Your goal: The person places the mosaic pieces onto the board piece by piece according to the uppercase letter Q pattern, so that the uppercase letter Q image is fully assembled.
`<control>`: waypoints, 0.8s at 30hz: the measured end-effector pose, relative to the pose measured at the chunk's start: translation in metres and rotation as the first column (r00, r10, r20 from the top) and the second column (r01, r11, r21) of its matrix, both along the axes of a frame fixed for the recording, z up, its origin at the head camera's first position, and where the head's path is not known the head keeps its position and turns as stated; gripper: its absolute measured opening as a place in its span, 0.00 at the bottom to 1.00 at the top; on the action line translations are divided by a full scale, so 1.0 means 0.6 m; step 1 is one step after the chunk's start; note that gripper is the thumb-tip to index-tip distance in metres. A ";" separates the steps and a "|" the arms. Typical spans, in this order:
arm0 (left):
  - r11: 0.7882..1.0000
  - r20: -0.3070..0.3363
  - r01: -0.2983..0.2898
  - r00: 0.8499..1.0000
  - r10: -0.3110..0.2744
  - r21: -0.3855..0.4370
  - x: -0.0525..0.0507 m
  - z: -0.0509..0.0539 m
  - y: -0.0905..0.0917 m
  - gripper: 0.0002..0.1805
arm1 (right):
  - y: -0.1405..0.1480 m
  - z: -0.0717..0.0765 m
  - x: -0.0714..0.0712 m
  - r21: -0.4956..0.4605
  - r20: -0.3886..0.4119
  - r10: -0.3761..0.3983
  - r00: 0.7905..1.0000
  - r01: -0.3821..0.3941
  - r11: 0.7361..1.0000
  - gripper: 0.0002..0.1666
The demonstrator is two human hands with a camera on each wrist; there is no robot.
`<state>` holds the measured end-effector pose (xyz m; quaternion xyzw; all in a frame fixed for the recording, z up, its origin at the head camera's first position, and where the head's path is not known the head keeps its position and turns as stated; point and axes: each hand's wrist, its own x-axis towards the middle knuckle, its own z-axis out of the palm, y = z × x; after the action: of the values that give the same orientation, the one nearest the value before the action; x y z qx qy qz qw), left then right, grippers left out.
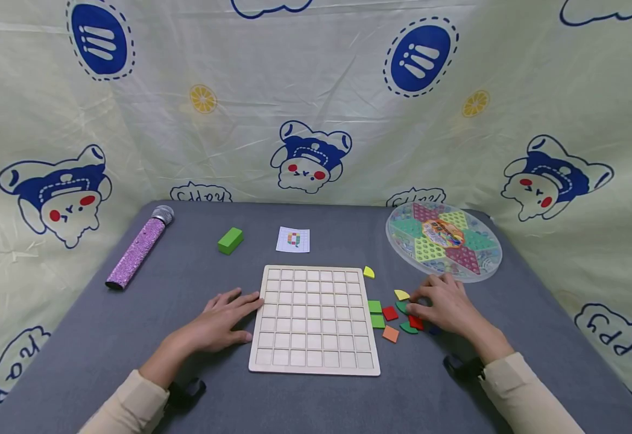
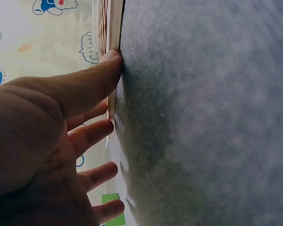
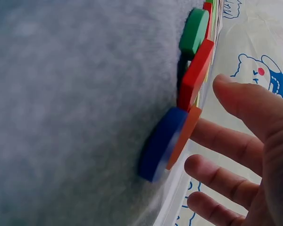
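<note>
A pale wooden grid board (image 1: 315, 322) with square cells lies in the middle of the table. My left hand (image 1: 215, 325) touches its left edge with the thumb and some fingertips, the fingers spread. Right of the board, my right hand (image 1: 448, 307) hovers over loose flat pieces, including a red piece (image 1: 416, 322), a green curved piece (image 1: 408, 328) and a yellow piece (image 1: 401, 295). In the right wrist view, the thumb and fingers stand apart near a blue piece (image 3: 162, 143) and an orange piece (image 3: 185, 136). No piece shows between them; the index fingertip is partly hidden.
Beside the board lie green squares (image 1: 376, 314), an orange square (image 1: 390, 334) and a yellow piece (image 1: 368, 272). Behind are a green block (image 1: 231, 241) and a pattern card (image 1: 293, 240). A glittery microphone (image 1: 138, 250) lies left; a round game board (image 1: 443, 241) lies back right.
</note>
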<state>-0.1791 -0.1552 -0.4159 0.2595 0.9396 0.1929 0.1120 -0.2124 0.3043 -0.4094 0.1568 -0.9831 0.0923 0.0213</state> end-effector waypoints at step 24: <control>1.000 0.050 0.010 0.999 -0.010 0.005 -0.001 -0.002 0.003 0.33 | -0.029 -0.007 -0.047 0.038 -0.004 -0.152 0.988 0.152 0.988 0.25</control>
<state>-0.1800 -0.1531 -0.4168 0.2594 0.9348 0.2009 0.1358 -0.2405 0.2869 -0.4135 0.0816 -0.9938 0.0714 0.0260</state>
